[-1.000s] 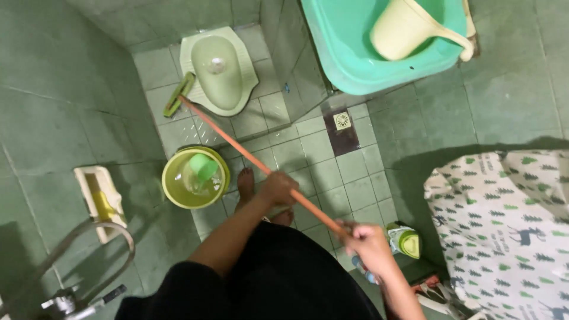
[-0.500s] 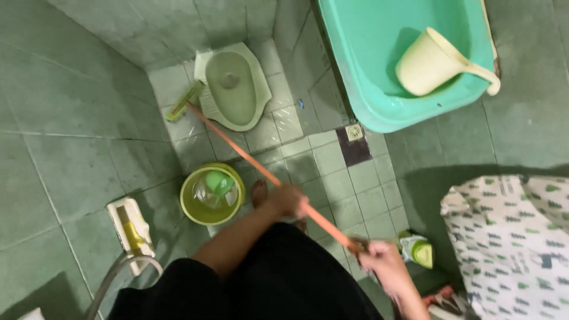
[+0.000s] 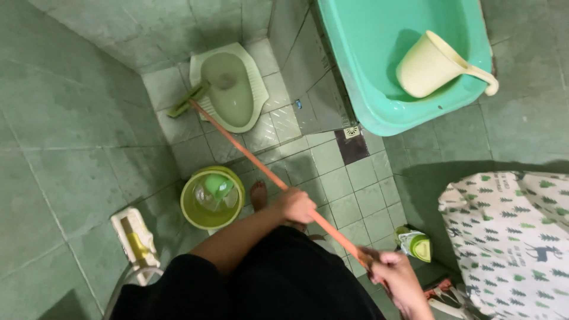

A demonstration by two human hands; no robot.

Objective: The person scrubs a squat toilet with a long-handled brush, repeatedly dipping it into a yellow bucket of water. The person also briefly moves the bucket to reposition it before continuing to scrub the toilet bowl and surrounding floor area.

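Left hand: the left hand has its fingers curled fully around the middle of the long, thin orange brush handle.
Right hand: the right hand is closed in a fist on the handle's upper end, low in the view.
Brush: the rigid straight pole slants up-left; its flat green brush head rests on the left rim of the squat toilet.
Toilet: smooth, glossy pale-green ceramic, an oval bowl sunk in small square floor tiles.
Bucket: a round yellow-green plastic bucket stands just beside a bare foot, with a green scoop inside.
Basin: a teal plastic tub with rounded corners holds a cream dipper jug.
Cloth: a white fabric printed with small green trees hangs at right.
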